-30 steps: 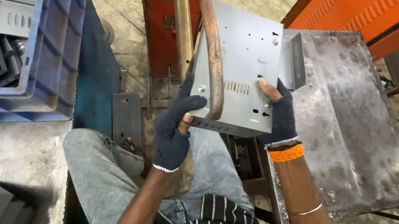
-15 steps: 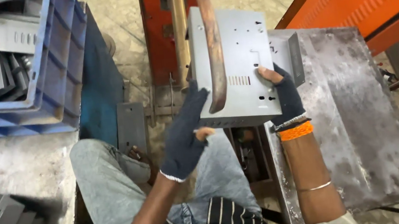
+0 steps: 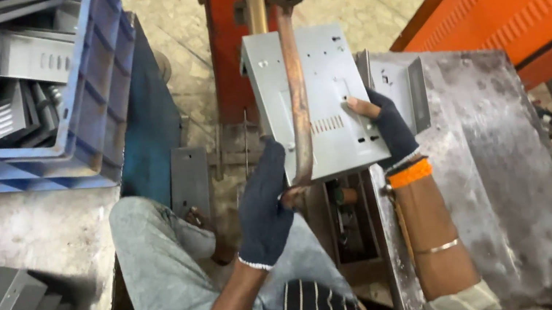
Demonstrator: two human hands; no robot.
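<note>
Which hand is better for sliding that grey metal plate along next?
Probably the right hand: it already grips the grey metal plate's edge. The left hand sits lower, at the curved copper arm's tip.
</note>
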